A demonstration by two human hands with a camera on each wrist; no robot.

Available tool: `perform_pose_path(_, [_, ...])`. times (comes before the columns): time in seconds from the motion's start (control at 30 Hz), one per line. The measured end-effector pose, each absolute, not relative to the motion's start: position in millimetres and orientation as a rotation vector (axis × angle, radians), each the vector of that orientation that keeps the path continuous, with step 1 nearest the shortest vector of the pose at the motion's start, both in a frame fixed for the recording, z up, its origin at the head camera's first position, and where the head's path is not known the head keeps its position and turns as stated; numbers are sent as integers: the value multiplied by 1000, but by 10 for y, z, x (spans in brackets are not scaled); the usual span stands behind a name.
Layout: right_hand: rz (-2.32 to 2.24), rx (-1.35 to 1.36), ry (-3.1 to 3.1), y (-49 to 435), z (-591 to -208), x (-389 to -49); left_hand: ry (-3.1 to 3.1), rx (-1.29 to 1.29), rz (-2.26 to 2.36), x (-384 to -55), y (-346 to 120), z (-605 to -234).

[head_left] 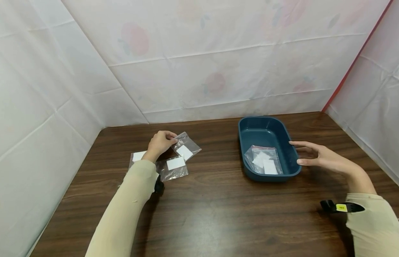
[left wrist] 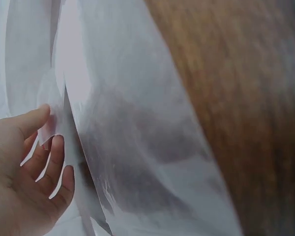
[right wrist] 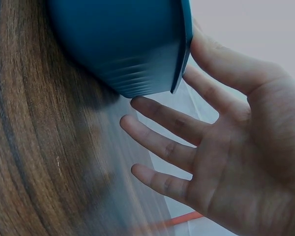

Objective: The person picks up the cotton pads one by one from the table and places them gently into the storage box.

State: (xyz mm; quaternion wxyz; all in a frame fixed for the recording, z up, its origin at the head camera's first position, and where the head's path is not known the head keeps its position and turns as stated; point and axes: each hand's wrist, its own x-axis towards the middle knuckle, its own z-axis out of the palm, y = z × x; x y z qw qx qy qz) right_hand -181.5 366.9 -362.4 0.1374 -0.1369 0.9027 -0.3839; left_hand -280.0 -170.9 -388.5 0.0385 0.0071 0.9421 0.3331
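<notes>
A person in pale long sleeves [head_left: 122, 210] works at a dark brown wood-grain table [head_left: 202, 217], both arms reaching forward and set well apart. The left hand [head_left: 159, 143], toward the left of the table, pinches the edge of a small clear bag [head_left: 194, 144] between thumb and forefinger; in the left wrist view its other fingers curve loosely. That bag slants away to the right of the fingertips, with a white card [head_left: 185, 152] showing inside. I cannot tell whether it is lifted off the table.

Just below it, toward the person, lies a 2nd clear bag [head_left: 173, 174] with a white card of its own. A 3rd bag [head_left: 131, 165], also with a white card, lies to the left, partly hidden by the forearm.

Well over to the right stands a dark blue tub [head_left: 263, 135], an oblong with rounded corners. In its near half lie at least 2 more clear bags [head_left: 272, 153], overlapping, with white cards inside and a reddish strip along 1 top edge. I cannot make out the exact count.

The right hand [head_left: 318, 157] is held wide, thumb and forefinger tips at the tub's right rim and the other 3 fingers spread below it.

Black gear [head_left: 329, 206] with a yellow label sits at the right wrist. White cloth [head_left: 215, 46] with faint pink and red prints hangs behind the table, and a red edging [head_left: 357, 59] runs down the right corner.
</notes>
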Motion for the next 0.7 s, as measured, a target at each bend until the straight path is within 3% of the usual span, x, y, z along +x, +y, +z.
perform_pose_path(0.7, [-1092, -452, 2627, 3655, -3611, -1842, 3036, 92, 1121, -2762, -1559, -3770])
